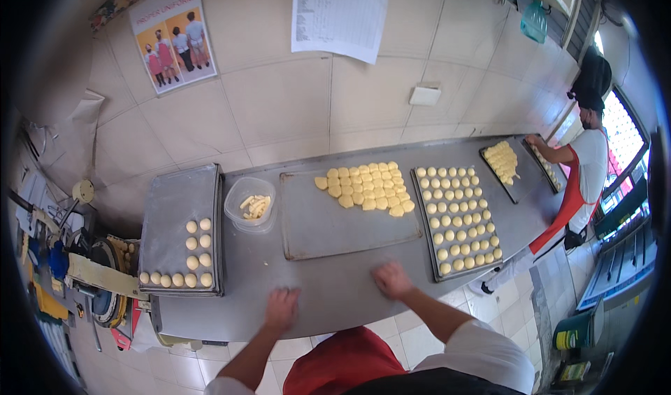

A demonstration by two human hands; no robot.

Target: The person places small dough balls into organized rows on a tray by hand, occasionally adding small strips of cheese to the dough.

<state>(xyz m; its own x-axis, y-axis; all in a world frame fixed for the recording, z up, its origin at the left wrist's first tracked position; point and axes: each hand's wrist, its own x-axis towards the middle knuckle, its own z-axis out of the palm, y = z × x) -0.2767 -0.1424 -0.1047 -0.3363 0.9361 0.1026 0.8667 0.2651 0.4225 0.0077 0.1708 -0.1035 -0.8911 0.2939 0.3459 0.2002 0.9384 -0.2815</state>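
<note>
My left hand (pixel 282 308) is low over the steel table (pixel 244 269), fingers curled down; whatever may be beneath them is hidden. My right hand (pixel 391 280) rests similarly curled just below a metal tray (pixel 342 234), its palm side also hidden. That tray bears a packed cluster of flattened yellow dough pieces (pixel 363 185). Left of it, a clear plastic tub (pixel 250 203) holds pale dough strips. At the left, stacked trays (pixel 168 220) carry round dough balls along two sides. Right of centre, another tray (pixel 456 220) holds several rows of dough balls.
A co-worker (pixel 583 171) in a red apron stands at the table's right end, hand on a far tray, beside a tray of packed dough (pixel 500 161). Machinery (pixel 101 276) crowds the left. A tiled wall (pixel 272 108) with papers runs behind the table.
</note>
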